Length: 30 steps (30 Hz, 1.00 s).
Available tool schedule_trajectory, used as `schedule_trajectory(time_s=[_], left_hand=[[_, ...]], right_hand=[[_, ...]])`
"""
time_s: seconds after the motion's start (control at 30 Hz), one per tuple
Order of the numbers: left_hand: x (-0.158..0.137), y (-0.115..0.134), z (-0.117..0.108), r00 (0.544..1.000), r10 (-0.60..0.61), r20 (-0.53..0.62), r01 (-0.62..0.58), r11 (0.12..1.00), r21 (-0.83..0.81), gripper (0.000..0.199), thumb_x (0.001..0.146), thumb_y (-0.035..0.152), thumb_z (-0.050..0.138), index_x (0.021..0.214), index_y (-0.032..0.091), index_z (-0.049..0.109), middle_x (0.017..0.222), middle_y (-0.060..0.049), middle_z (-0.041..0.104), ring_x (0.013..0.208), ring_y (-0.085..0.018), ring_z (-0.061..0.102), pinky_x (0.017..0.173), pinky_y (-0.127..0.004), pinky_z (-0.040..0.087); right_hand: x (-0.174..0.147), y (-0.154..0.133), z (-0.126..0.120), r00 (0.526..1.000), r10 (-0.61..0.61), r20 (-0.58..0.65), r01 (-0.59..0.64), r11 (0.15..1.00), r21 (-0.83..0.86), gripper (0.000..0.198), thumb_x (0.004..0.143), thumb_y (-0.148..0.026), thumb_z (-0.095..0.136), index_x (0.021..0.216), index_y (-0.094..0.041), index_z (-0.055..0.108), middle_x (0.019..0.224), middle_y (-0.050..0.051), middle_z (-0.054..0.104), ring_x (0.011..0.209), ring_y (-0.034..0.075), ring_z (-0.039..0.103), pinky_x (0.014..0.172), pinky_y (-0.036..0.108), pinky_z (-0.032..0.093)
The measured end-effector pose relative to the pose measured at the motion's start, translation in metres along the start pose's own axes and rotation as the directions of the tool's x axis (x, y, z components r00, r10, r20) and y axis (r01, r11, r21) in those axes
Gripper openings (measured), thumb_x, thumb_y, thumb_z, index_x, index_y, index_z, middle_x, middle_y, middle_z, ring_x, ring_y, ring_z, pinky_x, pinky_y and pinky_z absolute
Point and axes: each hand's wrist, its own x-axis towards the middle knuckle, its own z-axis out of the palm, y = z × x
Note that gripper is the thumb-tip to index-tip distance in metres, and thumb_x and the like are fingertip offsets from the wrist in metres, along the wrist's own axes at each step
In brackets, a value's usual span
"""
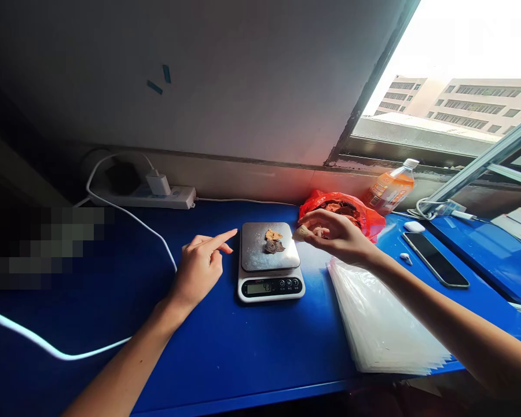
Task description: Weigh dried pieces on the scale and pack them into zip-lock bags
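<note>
A digital kitchen scale [248,260] stands on the blue table, its display lit with digits that look like 4.3. On its steel plate lie a tan dried slice [273,234] and a dark, wrinkled dried slice [274,247]. Just beyond the plate's right edge, my right hand [339,233] pinches a small pale dried slice [301,233] between thumb and fingers. My left hand [201,265] hovers left of the scale, empty, with the index finger stretched toward the plate and the other fingers partly bent. Behind my right hand sits a red plastic bag [375,223] of brown dried slices.
A stack of clear plastic bags [382,324] lies under my right forearm. Farther right are a phone [436,259], an earbud [406,259] and its white case [414,227]. An orange drink bottle [391,186] leans by the window. White cable and a power strip [178,197] are on the left.
</note>
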Motion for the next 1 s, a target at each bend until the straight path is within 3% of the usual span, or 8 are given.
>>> schedule_trajectory(time_s=[0.17,0.43,0.7,1.0], left_hand=[[0.000,0.000,-0.001,0.999,-0.017,0.030,0.017,1.000,0.009,0.046,0.081,0.012,0.038,0.116,0.025,0.066,0.087,0.000,0.073,0.090,-0.019,0.059,0.086,-0.034,0.046],[-0.003,-0.006,0.006,0.966,-0.130,0.222,0.079,0.971,0.227,0.050,0.081,0.015,0.041,0.128,0.024,0.053,0.108,-0.004,0.069,0.108,-0.025,0.056,0.092,-0.044,0.039],[-0.005,-0.006,0.005,0.956,-0.133,0.262,0.061,0.962,0.265,0.048,0.084,0.019,0.038,0.130,0.025,0.050,0.114,-0.005,0.066,0.113,-0.026,0.053,0.093,-0.045,0.039],[-0.006,-0.002,0.003,0.943,-0.143,0.299,0.048,0.951,0.305,0.046,0.086,0.016,0.039,0.131,0.025,0.049,0.116,-0.004,0.065,0.115,-0.024,0.051,0.095,-0.042,0.037]], right_hand=[[0.002,0.001,0.011,0.999,-0.040,0.010,0.040,0.997,-0.067,0.025,0.081,-0.038,0.062,0.100,-0.021,0.066,0.097,0.005,0.068,0.085,0.018,0.063,0.071,0.030,0.050],[-0.002,0.003,0.029,0.971,-0.190,0.144,0.222,0.942,-0.251,0.019,0.085,-0.032,0.060,0.098,-0.022,0.069,0.090,0.004,0.070,0.075,0.015,0.062,0.069,0.028,0.049],[0.002,-0.001,0.035,0.947,-0.243,0.209,0.292,0.925,-0.245,0.020,0.088,-0.032,0.058,0.098,-0.022,0.071,0.094,0.005,0.071,0.080,0.014,0.064,0.072,0.026,0.050],[0.001,-0.007,0.044,0.941,-0.270,0.201,0.311,0.927,-0.210,0.018,0.086,-0.023,0.060,0.099,-0.019,0.071,0.096,0.007,0.070,0.085,0.014,0.064,0.076,0.025,0.050]])
